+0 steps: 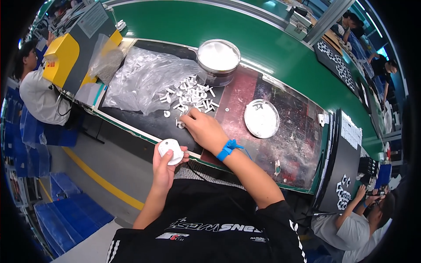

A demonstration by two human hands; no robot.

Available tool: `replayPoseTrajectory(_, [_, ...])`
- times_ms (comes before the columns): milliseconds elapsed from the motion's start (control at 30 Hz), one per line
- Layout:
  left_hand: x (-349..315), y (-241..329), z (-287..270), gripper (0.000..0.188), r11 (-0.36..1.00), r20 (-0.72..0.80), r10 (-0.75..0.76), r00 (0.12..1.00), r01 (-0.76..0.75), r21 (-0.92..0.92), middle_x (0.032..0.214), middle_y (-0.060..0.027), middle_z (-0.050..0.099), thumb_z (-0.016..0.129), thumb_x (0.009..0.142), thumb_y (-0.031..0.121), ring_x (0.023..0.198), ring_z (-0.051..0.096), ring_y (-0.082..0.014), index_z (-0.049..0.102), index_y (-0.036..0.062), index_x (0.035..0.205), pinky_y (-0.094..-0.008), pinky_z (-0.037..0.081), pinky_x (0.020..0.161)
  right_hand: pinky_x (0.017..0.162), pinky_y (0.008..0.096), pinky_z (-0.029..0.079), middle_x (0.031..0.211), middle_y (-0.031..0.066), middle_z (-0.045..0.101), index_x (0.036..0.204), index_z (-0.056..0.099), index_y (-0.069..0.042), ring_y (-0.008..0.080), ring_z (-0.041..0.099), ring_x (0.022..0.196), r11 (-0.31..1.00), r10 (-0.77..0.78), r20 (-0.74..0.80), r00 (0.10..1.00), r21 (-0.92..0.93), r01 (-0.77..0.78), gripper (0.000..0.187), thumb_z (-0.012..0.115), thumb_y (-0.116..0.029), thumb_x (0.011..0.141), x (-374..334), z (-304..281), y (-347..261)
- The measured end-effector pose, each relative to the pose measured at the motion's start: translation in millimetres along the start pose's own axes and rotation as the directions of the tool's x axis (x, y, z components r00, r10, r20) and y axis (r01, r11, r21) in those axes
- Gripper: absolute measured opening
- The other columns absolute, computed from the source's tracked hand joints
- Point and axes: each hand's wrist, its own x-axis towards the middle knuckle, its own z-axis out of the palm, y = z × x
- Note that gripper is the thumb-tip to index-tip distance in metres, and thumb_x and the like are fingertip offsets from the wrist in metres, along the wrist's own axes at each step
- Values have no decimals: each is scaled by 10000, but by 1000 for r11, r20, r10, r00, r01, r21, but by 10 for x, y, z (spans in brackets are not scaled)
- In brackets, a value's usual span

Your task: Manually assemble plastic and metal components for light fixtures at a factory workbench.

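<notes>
My left hand [164, 168] holds a round white plastic housing [174, 151] in front of the bench edge, with the thumb across it. My right hand [206, 129], with a blue band on its wrist, reaches down to the bench mat. Its fingertips are pinched together at a small white plastic piece [180, 124], partly hidden by the fingers. Just beyond lies a loose pile of white stemmed plastic pieces [193, 94], spilling from a clear plastic bag [142, 81]. A shallow round dish [262, 119] with white matter in it sits to the right of the right hand.
Behind the pile stands a round metal tin [218, 57] with a white top. A yellow and grey machine [79, 48] is at the left end. A green conveyor belt [175, 24] runs along the back. Black trays [335, 65] of small parts lie at right; other people sit on both sides.
</notes>
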Motion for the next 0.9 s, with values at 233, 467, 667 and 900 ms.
replayPoseTrajectory(233, [78, 10, 118, 363, 1000, 1, -11, 1000, 11, 27, 1103, -260, 640, 501, 982, 145, 919, 688, -311, 368, 30, 1300, -412, 580, 827, 627, 358, 523, 904, 113, 588, 1136, 637, -72, 268, 639, 719, 954, 254, -195, 947, 213, -212, 303, 678, -21, 841, -687, -555, -152])
replayPoseTrajectory(467, [86, -111, 333, 400, 998, 147, -67, 987, 68, 3, 1094, -261, 635, 516, 965, 158, 933, 682, -325, 358, 33, 1311, -431, 574, 839, 604, 404, 505, 873, 123, 586, 1116, 637, -78, 315, 623, 696, 812, 540, -184, 821, -142, -566, 288, 706, -60, 837, -1687, -977, -268])
replayPoseTrajectory(667, [174, -241, 701, 411, 993, 299, -121, 947, 113, 44, 1098, -260, 637, 520, 968, 159, 963, 674, -323, 346, 29, 1316, -435, 566, 855, 511, 297, 443, 638, 76, 580, 1004, 651, -11, 163, 537, 521, 724, 681, -346, 646, 187, -663, 240, 776, -99, 818, -1929, -1042, -116])
replayPoseTrajectory(900, [126, -308, 894, 413, 982, 365, -187, 912, 173, 73, 1110, -252, 638, 546, 959, 163, 967, 674, -312, 358, 33, 1302, -432, 565, 859, 827, 406, 451, 1043, 56, 654, 975, 642, -84, 297, 586, 1018, 911, 347, -337, 875, -98, -400, 252, 724, -41, 741, -2044, -1486, 82])
